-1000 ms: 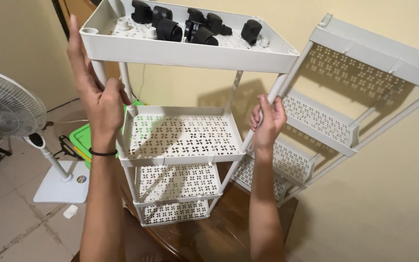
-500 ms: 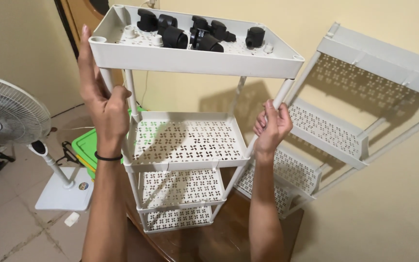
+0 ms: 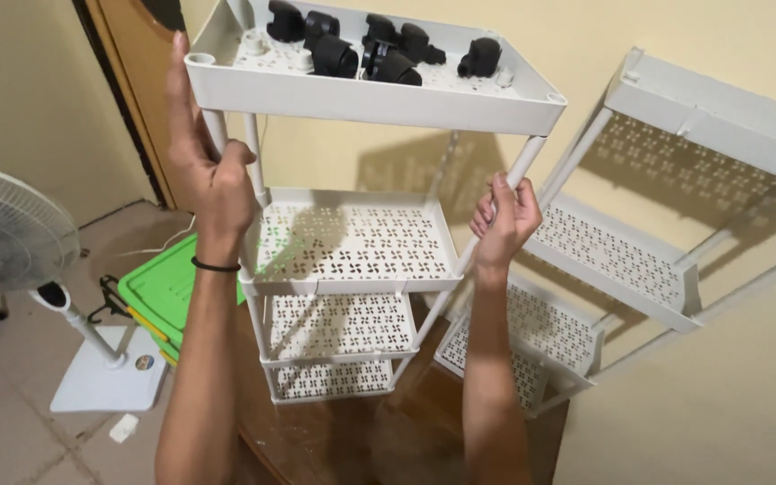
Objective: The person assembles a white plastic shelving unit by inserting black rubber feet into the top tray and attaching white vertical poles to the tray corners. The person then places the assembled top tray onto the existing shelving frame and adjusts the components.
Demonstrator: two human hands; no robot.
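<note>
A white plastic shelf rack with perforated tiers stands on a dark wooden table. My left hand grips its front left post just under the top tray. My right hand is closed around the front right post below that tray. Several black caster wheels lie in the top tray.
A second white rack leans tilted against the yellow wall at the right. A green lidded box sits on the floor at the left, next to a standing fan. A wooden door is behind.
The rack has shifted a little right and up in view, with both hands still on the posts. The view has moved so the fan sits further left.
</note>
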